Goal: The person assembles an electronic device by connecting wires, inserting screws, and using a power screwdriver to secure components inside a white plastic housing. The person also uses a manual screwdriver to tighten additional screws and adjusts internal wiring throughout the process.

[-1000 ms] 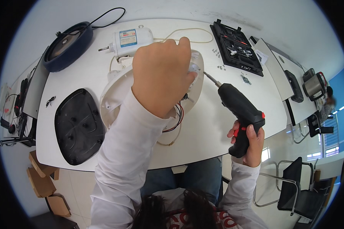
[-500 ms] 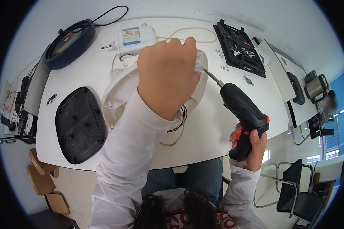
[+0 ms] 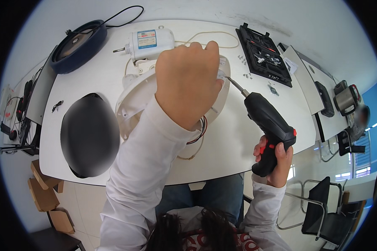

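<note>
The right hand is gripping a screwdriver right of the white housing. Slipping, its bit could be jabbing the left hand, grip hidden.

The tip of the power screwdriver in the right hand is now overlapping the right edge of the white housing at upper centre, having moved inward. The white motor and tool case are appearing slightly farther right. The black cover, left, is now showing blurred.
</note>
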Action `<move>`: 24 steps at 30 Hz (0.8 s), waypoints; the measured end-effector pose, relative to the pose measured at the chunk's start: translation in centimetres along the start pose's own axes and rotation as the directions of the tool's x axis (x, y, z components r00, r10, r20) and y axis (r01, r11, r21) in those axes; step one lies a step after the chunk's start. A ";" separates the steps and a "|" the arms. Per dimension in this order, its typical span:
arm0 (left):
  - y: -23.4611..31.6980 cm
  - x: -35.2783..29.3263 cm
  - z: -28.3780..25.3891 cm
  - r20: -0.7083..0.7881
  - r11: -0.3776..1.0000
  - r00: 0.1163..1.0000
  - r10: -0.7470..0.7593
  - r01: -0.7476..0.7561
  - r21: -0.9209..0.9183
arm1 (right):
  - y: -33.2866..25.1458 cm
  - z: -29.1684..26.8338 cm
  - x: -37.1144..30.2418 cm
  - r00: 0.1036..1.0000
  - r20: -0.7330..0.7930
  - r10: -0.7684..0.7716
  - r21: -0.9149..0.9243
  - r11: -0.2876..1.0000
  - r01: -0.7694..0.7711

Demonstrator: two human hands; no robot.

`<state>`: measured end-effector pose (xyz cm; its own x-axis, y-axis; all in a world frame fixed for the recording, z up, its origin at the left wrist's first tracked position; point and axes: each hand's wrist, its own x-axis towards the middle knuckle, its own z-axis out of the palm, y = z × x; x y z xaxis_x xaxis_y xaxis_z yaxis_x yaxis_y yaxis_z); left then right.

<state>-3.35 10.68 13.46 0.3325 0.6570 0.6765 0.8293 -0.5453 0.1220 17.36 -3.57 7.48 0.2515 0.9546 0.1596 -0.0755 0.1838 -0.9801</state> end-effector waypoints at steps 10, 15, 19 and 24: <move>0.0 0.0 -0.1 0.010 1.000 1.000 -0.002 0.002 0.017 | 0.4 0.0 0.0 1.000 0.009 0.008 0.009 1.000 -0.008; 0.0 -0.1 0.0 -0.004 1.000 1.000 0.012 -0.012 0.014 | 0.4 -0.1 0.0 1.000 -0.011 -0.011 0.035 0.999 0.012; 0.0 -0.1 -0.2 0.010 1.000 1.000 0.011 -0.012 0.021 | 0.6 -0.1 0.0 1.000 0.009 0.002 0.034 0.999 -0.002; 0.0 0.0 -0.2 0.010 1.000 1.000 0.008 -0.008 0.021 | 0.4 0.0 0.0 1.000 0.011 -0.001 0.031 1.000 0.001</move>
<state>-3.41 10.54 13.57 0.3436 0.6580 0.6700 0.8358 -0.5396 0.1012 17.36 -3.45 7.05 0.2409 0.9569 0.1620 -0.1047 0.1916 -0.9759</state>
